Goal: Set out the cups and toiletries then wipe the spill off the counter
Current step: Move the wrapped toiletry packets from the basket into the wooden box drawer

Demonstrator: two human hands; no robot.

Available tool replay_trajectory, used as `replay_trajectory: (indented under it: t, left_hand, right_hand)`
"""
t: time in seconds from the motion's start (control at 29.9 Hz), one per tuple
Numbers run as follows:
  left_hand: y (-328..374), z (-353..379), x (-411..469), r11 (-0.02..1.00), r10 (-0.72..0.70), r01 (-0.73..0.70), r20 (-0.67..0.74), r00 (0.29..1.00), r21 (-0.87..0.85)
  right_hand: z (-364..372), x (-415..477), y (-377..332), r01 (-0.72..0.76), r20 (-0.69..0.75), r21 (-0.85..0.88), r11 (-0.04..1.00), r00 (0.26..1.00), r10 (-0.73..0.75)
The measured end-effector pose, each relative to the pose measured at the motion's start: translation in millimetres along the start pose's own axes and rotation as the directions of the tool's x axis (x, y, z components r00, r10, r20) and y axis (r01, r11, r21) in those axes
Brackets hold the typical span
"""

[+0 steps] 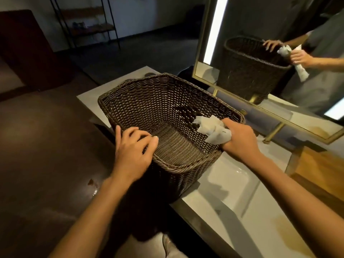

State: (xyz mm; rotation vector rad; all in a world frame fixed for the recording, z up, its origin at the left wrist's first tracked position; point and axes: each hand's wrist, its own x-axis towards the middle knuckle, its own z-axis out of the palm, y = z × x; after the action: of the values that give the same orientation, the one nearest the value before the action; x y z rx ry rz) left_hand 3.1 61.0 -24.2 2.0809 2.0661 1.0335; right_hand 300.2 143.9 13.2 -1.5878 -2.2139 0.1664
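Note:
A dark brown wicker basket [149, 101] stands on the pale counter [247, 200], partly over its front edge; nothing lies inside it. My left hand [133, 149] grips the basket's near left rim, fingers curled over the edge. At the right rim, my right hand [239, 141] is closed around a crumpled white cloth [212, 128] that sticks out over the basket's inside. A brownish spill [287, 232] stains the counter at the lower right. No cups or toiletries show.
A gold-framed mirror [202, 43] with a lit strip stands behind the basket on brass legs [275, 130] and reflects the basket, hands and cloth. A white sink basin [230, 180] lies right of the basket. A metal shelf [89, 25] stands far back. Small spots [92, 183] mark the dark floor.

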Motion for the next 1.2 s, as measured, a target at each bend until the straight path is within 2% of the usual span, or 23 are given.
replay_trajectory:
  t: [0.17, 0.27, 0.37, 0.5, 0.57, 0.67, 0.73, 0.84, 0.94, 1.0, 1.07, 1.14, 1.2]
  left_hand:
    - [90.9, 21.7, -47.1, 0.967, 0.149, -0.166, 0.100, 0.984, 0.195]
    - [124.7, 31.4, -55.8, 0.931, 0.127, -0.172, 0.157, 0.979, 0.323]
    - [128.4, 32.3, -59.0, 0.907, 0.122, -0.180, 0.169, 0.978, 0.382]
    - [111.1, 36.9, -67.0, 0.869, 0.205, -0.234, 0.113, 0.972, 0.435]
    - [107.6, 41.7, -67.7, 0.862, 0.234, -0.239, 0.067, 0.970, 0.448]
    - [110.6, 47.3, -68.5, 0.874, 0.206, -0.188, 0.010, 0.979, 0.448]
    - [116.6, 51.2, -67.7, 0.883, 0.155, -0.139, 0.000, 0.988, 0.448]
    - [129.0, 60.9, -65.7, 0.919, 0.046, -0.036, -0.016, 0.999, 0.392]
    - [163.6, 80.0, -63.7, 0.946, 0.071, -0.070, 0.008, 0.997, 0.318]
    - [198.7, 97.3, -62.8, 0.942, 0.157, -0.176, 0.088, 0.984, 0.286]
    - [241.3, 124.0, -64.0, 0.957, 0.210, -0.252, 0.250, 0.945, 0.146]
    - [286.6, 155.4, -66.9, 0.986, 0.164, -0.149, 0.452, 0.877, -0.069]
    - [325.0, 187.0, -72.5, 0.981, 0.123, -0.003, 0.610, 0.783, -0.194]
  right_hand:
    - [4.6, -8.4, -2.6, 0.015, -0.138, 0.114, 0.993, 0.990, 0.001]
    - [2.3, -12.8, -2.7, 0.008, -0.143, 0.126, 0.992, 0.990, 0.010]
    - [-2.6, -20.2, 0.1, -0.002, -0.114, 0.131, 0.991, 0.993, 0.017]
    - [-17.4, -45.5, 13.4, 0.053, -0.150, 0.306, 0.950, 0.989, -0.007]
    - [-25.8, -66.4, 38.0, 0.025, -0.132, 0.306, 0.952, 0.991, 0.016]
    - [-37.9, -102.7, 102.5, -0.091, -0.004, 0.216, 0.972, 0.996, 0.094]
    - [-50.9, -131.2, 157.9, -0.223, 0.075, 0.172, 0.960, 0.974, 0.213]
    - [-69.2, -172.4, 245.3, -0.429, 0.112, 0.096, 0.898, 0.901, 0.419]
    - [-83.1, -201.5, 322.6, -0.576, 0.132, -0.017, 0.817, 0.809, 0.573]
    - [-86.3, -209.0, 362.7, -0.625, 0.134, -0.079, 0.777, 0.765, 0.630]
    - [-86.9, -209.3, 394.9, -0.651, 0.114, -0.098, 0.753, 0.744, 0.658]
    - [-84.4, -203.9, 418.3, -0.680, 0.101, -0.070, 0.729, 0.723, 0.684]
    - [-78.5, -194.8, 433.5, -0.690, 0.090, -0.030, 0.724, 0.719, 0.689]
